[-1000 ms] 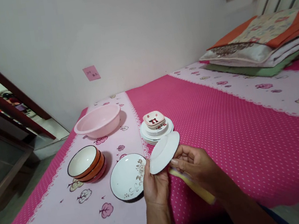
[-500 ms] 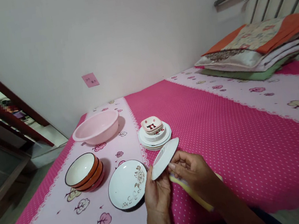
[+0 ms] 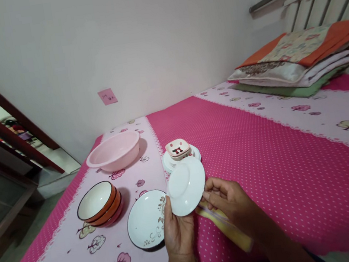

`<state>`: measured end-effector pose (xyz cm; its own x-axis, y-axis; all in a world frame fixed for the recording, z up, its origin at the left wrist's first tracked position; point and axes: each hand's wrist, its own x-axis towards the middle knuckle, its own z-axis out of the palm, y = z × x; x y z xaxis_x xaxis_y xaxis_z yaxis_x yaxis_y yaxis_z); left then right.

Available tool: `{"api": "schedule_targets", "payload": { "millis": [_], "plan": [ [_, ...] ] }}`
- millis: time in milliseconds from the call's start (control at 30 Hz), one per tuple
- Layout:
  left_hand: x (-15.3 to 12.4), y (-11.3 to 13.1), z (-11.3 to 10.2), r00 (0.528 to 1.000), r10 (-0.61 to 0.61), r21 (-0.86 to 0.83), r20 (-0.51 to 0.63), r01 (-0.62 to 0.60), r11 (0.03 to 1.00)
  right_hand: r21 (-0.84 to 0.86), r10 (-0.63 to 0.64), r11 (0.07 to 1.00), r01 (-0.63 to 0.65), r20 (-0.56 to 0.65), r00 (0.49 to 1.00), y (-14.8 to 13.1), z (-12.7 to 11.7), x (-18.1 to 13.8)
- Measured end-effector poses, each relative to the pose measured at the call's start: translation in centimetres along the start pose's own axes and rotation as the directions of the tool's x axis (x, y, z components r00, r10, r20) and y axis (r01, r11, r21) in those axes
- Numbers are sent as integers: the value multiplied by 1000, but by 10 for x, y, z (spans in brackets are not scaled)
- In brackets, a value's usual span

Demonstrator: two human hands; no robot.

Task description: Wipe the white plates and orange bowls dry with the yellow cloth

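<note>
A small white plate (image 3: 187, 186) is tilted up in front of me, its plain glossy face towards me. My left hand (image 3: 179, 231) is closed on its lower left edge, thumb in front. At its right rim, my right hand (image 3: 225, 197) has its fingers pinched together, with a yellow cloth (image 3: 226, 228) hanging below them. To the left lies a larger dark-rimmed plate (image 3: 144, 218) with brown flowers, partly behind my left hand. Behind the raised plate stands a stack of white plates (image 3: 194, 152), partly hidden, topped by a small square dish (image 3: 177, 147) with a red and black print.
Several orange-brown bowls (image 3: 98, 201) are stacked at left. A pink basin (image 3: 115, 153) stands behind them near the wall. Folded bedding and cushions (image 3: 295, 60) are piled at the far right of the pink bedspread (image 3: 281, 167). A doorway opens at far left.
The small plate has turned from nearly edge-on to showing its broad plain face, and now covers part of the plate stack. Both hands stay at it; the yellow cloth has shifted slightly.
</note>
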<state>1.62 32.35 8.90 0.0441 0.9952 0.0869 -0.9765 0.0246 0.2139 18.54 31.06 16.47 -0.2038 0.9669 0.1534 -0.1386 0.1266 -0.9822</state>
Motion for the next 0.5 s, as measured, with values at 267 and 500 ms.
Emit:
{"api": "schedule_targets", "payload": {
  "millis": [267,500],
  "plan": [
    [-4,5,8,998,32,24,50,-34,999,7,33,999,-33,12,999,-4,-1,1],
    [-7,5,16,992,100,111,-79,-91,990,-32,32,999,-31,13,999,4,-1,4]
  ]
}}
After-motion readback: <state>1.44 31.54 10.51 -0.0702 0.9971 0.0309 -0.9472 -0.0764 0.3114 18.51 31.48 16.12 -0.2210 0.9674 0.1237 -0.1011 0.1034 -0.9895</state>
